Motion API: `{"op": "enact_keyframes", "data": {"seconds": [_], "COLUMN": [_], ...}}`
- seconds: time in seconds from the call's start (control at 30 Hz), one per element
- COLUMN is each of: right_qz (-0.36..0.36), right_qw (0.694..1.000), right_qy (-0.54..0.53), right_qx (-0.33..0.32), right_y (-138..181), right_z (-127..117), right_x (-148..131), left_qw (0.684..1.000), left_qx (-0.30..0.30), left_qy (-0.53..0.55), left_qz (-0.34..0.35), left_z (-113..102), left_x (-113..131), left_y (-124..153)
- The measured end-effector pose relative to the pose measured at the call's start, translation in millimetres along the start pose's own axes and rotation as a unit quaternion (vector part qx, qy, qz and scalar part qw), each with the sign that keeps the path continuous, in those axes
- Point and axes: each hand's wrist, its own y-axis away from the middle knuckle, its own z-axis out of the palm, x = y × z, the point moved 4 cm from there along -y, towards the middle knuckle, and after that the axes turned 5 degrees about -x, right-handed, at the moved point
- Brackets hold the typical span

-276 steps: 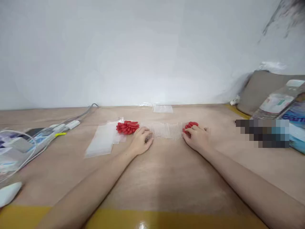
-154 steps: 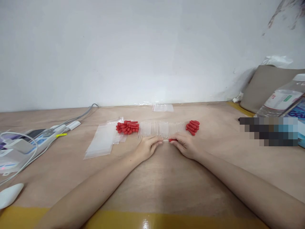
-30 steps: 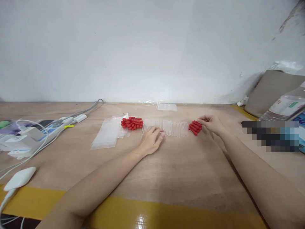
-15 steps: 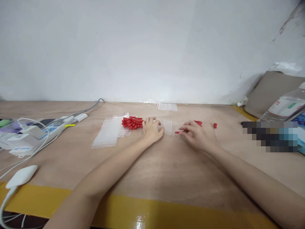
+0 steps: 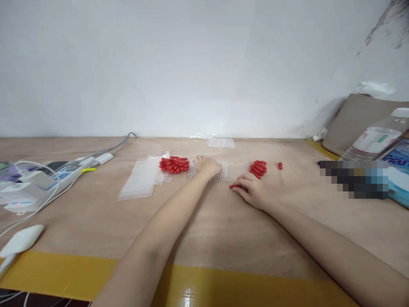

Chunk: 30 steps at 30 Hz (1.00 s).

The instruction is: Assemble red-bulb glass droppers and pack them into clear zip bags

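My left hand (image 5: 208, 165) lies over a row of thin clear dropper tubes (image 5: 235, 170), its fingers curled down among them. What it grips, if anything, is hidden behind the hand. Just in front of the row's right end, my right hand (image 5: 252, 190) pinches a red rubber dropper bulb (image 5: 235, 186) close above the table. Beyond that hand sits a small group of red bulbs (image 5: 258, 169). A larger pile of red bulbs (image 5: 174, 165) is at the left end of the tubes. Farther right lies one dropper (image 5: 280, 167), a red bulb on a clear tube.
Clear plastic bags (image 5: 137, 181) lie left of the pile, and another bag (image 5: 220, 143) is near the wall. A power strip (image 5: 65, 174) with chargers and cables occupies the left side. On the right stand a plastic bottle (image 5: 372, 138) and a grey container (image 5: 347, 121).
My left hand has turned and its fingers have curled in. The right hand has come slightly nearer with the red bulb, uncovering more of the right group of bulbs. The view has shifted slightly.
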Motion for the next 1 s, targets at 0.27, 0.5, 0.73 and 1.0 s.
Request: {"op": "enact_keyframes", "data": {"seconds": [0.27, 0.5, 0.73, 1.0], "right_qz": [0.020, 0.016, 0.035, 0.038], "right_qw": [0.999, 0.999, 0.994, 0.991], "right_qy": [0.003, -0.041, -0.099, -0.126], "right_qx": [0.040, 0.023, 0.010, -0.014], "right_y": [2.2, -4.0, -2.5, -3.1], "right_z": [0.7, 2.5, 4.1, 5.3], "right_x": [3.6, -11.1, -13.6, -17.1], "left_qw": [0.981, 0.877, 0.863, 0.859], "left_qx": [0.069, 0.150, 0.134, 0.115], "left_qy": [0.046, 0.174, 0.183, 0.161], "left_qz": [0.178, 0.421, 0.452, 0.472], "left_z": [-21.5, -6.8, 1.5, 2.0], "left_x": [-21.4, -62.5, -59.7, -56.7], "left_y": [39.3, 89.5, 92.2, 94.1]}}
